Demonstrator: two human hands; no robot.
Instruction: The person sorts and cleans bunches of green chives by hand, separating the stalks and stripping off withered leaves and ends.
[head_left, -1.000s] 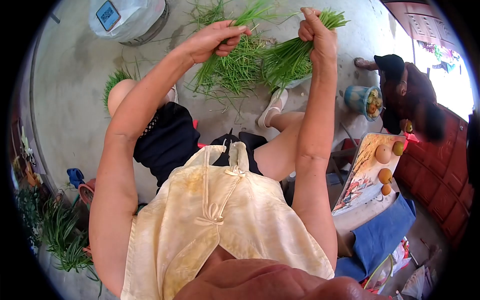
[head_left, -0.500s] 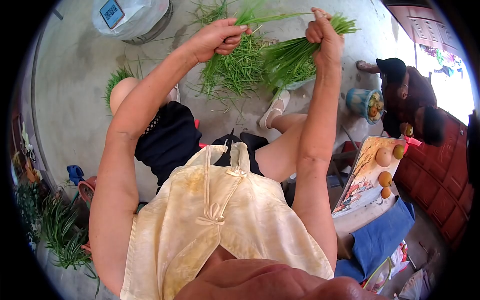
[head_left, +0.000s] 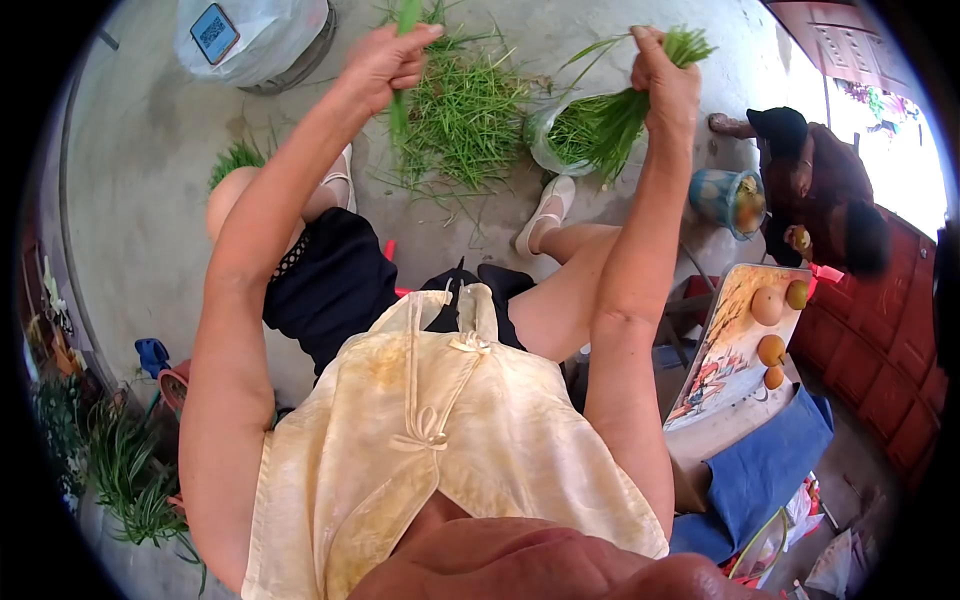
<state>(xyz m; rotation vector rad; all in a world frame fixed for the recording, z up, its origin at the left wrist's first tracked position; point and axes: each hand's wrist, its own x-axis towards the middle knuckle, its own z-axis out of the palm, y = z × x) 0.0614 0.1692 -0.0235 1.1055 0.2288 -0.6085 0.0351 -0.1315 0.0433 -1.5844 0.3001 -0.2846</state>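
Observation:
My left hand [head_left: 385, 65], at the upper middle, is closed around a small bunch of green stalks [head_left: 399, 112], blurred by motion. Farther right, my right hand [head_left: 665, 78] grips a thicker bundle of green stalks [head_left: 622, 128], whose cut-looking ends stick out past the fist. One or two thin blades reach leftward from the right fingers. Between and below the hands, a loose heap of green stalks [head_left: 466, 120] lies on the concrete floor. A pale bag [head_left: 545, 145] with more greens stands under the right bundle.
A phone [head_left: 214, 34] lies on a plastic-covered bin [head_left: 262, 50]. At right are a blue bucket [head_left: 712, 198] of scraps, a crouching person [head_left: 835, 180] holding a fruit, and a small table [head_left: 735, 340] with round fruits. Potted plants [head_left: 125, 465] stand at lower left.
My left hand has moved left and up, away from my right hand, with its stalks. The right bundle now hangs more steeply, and the bag beneath shows more.

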